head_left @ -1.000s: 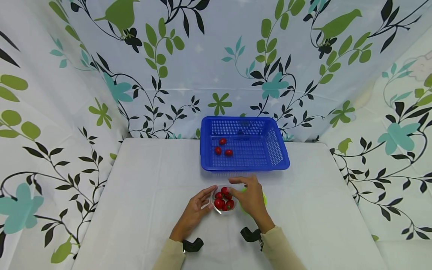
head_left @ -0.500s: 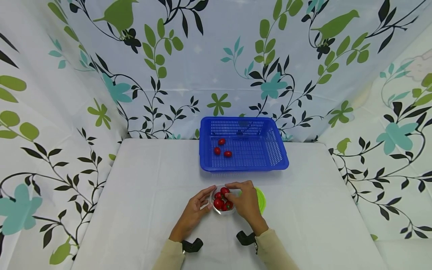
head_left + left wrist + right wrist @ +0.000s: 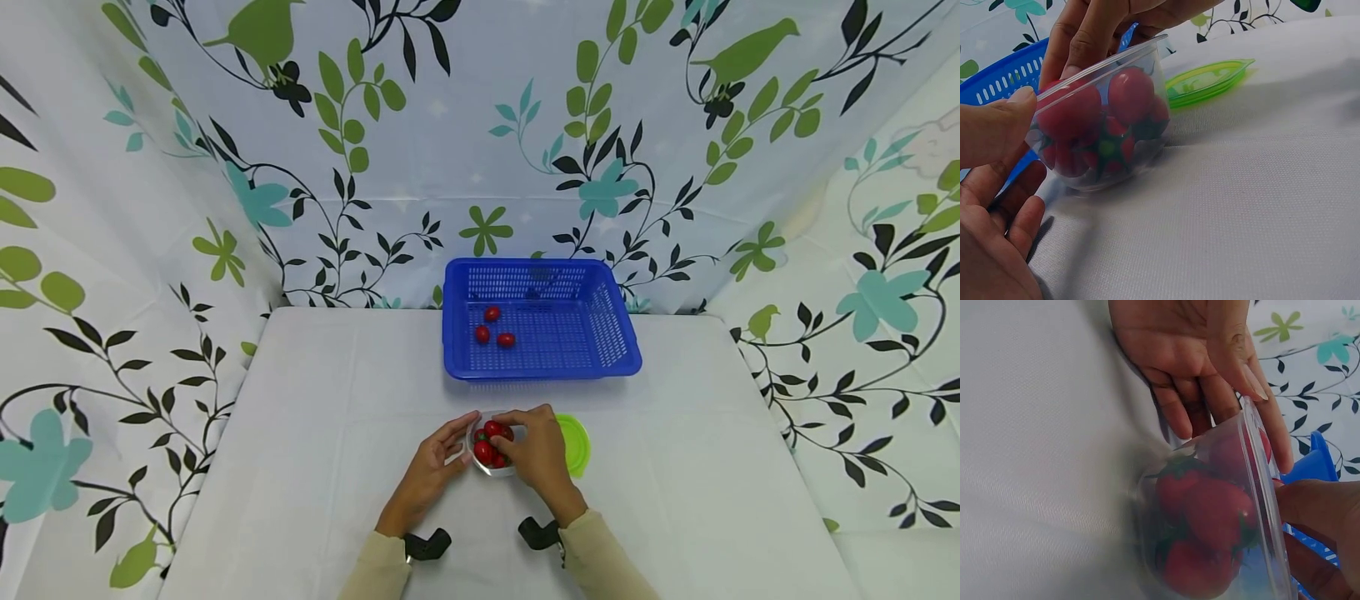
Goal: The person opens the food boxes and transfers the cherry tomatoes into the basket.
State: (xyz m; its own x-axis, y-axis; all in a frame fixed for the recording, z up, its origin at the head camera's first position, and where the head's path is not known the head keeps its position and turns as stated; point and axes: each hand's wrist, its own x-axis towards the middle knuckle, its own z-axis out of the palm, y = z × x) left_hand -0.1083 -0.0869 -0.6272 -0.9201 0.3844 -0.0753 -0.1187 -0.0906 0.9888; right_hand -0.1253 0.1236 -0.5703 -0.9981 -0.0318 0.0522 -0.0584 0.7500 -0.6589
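Note:
A clear plastic container (image 3: pixel 1163 69) with several red cherry tomatoes (image 3: pixel 483 452) inside stands on the white table, in front of the blue basket. My left hand (image 3: pixel 429 471) holds it from the left, thumb at the rim and index finger along the far side. From the right, my right hand (image 3: pixel 542 454) reaches over the rim and pinches a cherry tomato (image 3: pixel 493 428) between thumb and fingers. In the left wrist view the rim and other tomatoes partly hide those fingertips. A bright green lid (image 3: pixel 576 446) lies right of the container, partly behind the right hand.
The blue perforated basket (image 3: pixel 577 367) stands at the back of the table with three red tomatoes (image 3: pixel 506 340) in its left part. A leaf-patterned curtain (image 3: pixel 480 125) encloses the table (image 3: pixel 300 467) at the back and sides.
My right hand has moved left, deeper over the container, and its thumb and fingers have closed in on a tomato. More of the green lid shows. The left hand has stayed in place.

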